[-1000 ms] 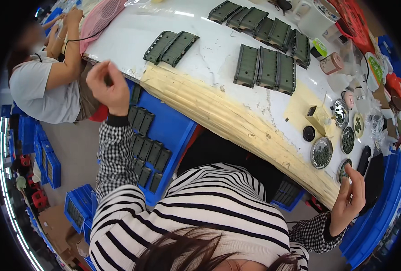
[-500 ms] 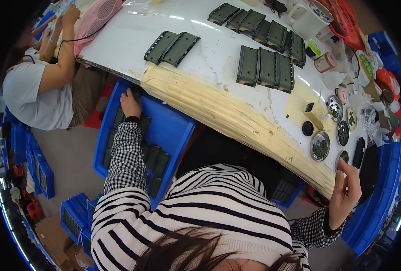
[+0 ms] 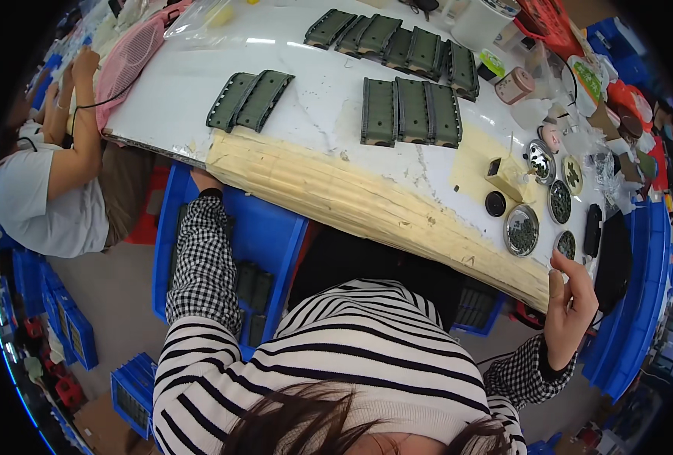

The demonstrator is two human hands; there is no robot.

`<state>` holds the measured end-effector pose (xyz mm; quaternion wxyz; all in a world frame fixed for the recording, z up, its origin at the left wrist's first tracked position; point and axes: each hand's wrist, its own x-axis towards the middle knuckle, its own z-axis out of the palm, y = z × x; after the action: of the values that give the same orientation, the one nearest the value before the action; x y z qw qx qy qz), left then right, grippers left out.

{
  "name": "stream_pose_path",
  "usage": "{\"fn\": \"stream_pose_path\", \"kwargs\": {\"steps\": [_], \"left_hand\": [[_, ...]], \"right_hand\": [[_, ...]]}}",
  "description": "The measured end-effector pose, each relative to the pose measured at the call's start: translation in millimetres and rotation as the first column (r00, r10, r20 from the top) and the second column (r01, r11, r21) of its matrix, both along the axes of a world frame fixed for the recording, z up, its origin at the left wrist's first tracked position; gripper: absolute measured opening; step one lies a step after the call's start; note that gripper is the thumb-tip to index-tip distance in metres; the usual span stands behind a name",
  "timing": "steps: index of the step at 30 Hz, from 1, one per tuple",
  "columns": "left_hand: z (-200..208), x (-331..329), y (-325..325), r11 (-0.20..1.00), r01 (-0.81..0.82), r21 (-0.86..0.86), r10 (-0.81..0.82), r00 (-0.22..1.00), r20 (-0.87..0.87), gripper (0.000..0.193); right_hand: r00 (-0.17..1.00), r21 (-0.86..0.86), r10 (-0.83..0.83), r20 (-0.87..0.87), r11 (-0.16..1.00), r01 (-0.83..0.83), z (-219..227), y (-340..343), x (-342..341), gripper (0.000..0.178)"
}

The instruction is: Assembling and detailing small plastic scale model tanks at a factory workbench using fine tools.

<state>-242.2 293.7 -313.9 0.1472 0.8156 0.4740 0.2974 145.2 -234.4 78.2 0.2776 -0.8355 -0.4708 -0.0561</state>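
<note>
My left hand [image 3: 205, 180] reaches into a blue bin [image 3: 270, 210] below the table's left edge. Its fingers are hidden under the edge, so I cannot tell what they hold. Dark green box-shaped pieces [image 3: 255, 287] lie in that bin. My right hand [image 3: 570, 307] hovers by the table's near right edge, fingers loosely bent and thumb apart, with nothing visible in it. Closest to its fingertips is a small round dish [image 3: 565, 244] of small dark bits. A larger metal dish [image 3: 530, 230] of dark green bits sits to its left.
Slightly curved dark green cases stand in a pair [image 3: 250, 101], a near group [image 3: 412, 112] and a far row [image 3: 389, 42]. A yellowish padded strip [image 3: 336, 197] covers the front edge. A black case [image 3: 593, 230] lies at right. Another person [image 3: 52, 178] sits at left.
My left hand has gone deeper under the table edge, hiding its fingers. The view has shifted, moving the tabletop things leftward in the picture. My right hand keeps its pose near the small dish.
</note>
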Motion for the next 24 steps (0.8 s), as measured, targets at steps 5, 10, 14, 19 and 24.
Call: {"fn": "stream_pose_path", "kwargs": {"steps": [5,10,14,19,24], "left_hand": [[6.6,-22.2,-15.1,0.962,-0.141,0.235,0.094,0.975,0.201,0.038],[145.5,30.5,-110.6,0.921,-0.385,-0.056,0.389,0.914,0.111,0.054],[206.9,-24.9,-159.5,0.913,-0.395,-0.101,0.379,0.732,0.566,0.041],[175.8,-29.7,-167.2,0.931,-0.366,-0.006,0.309,0.778,0.547,0.029],[122.4,-9.3,-179.4,0.880,-0.473,-0.046,0.458,0.819,0.345,0.027]], "right_hand": [[0.999,0.002,0.034,-0.022,0.999,-0.034,-1.5,6.2,7.4,0.024],[0.999,0.007,0.004,-0.035,1.000,-0.004,0.6,2.8,2.7,0.024],[0.996,0.007,0.002,-0.084,1.000,-0.001,0.8,8.2,3.2,0.025],[0.981,0.030,0.144,-0.133,0.990,-0.141,-0.6,18.8,-1.7,0.026],[0.968,-0.037,0.160,-0.193,0.985,-0.171,-2.1,29.2,-4.2,0.026]]}}
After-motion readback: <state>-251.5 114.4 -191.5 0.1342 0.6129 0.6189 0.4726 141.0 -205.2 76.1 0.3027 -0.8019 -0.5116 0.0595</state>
